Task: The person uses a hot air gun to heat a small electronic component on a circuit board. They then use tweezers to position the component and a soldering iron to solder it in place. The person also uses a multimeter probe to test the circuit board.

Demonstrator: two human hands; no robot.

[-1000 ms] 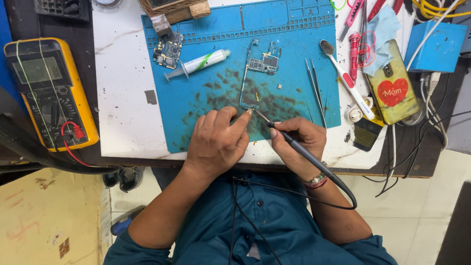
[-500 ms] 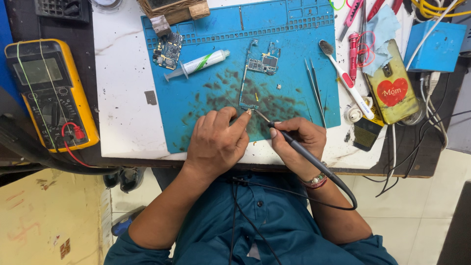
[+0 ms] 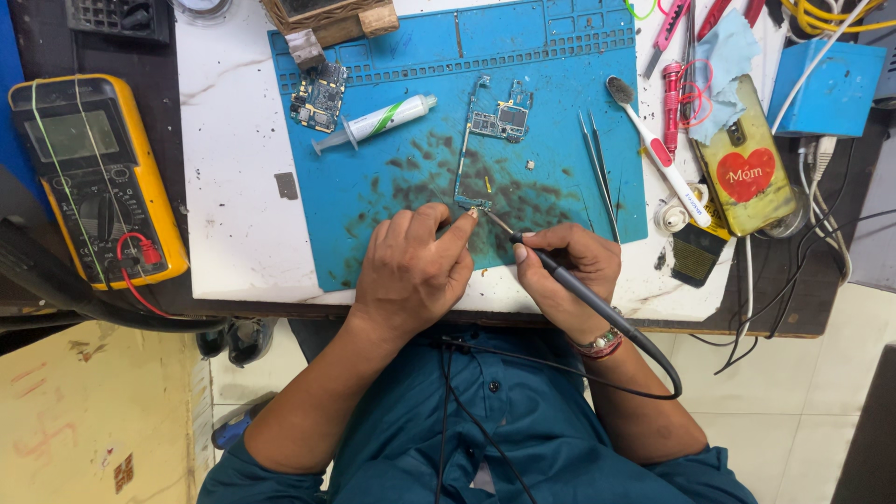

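While the left hand (image 3: pixel 411 271) presses its fingertip on the circuit board (image 3: pixel 473 168), the right hand (image 3: pixel 565 266) grips a soldering iron (image 3: pixel 560 275) touching it over the blue mat (image 3: pixel 392 201)

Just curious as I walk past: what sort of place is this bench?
Most likely a small phone or electronics repair bench: a soldering iron in the right hand, bare circuit boards on a blue work mat, and a yellow multimeter alongside.
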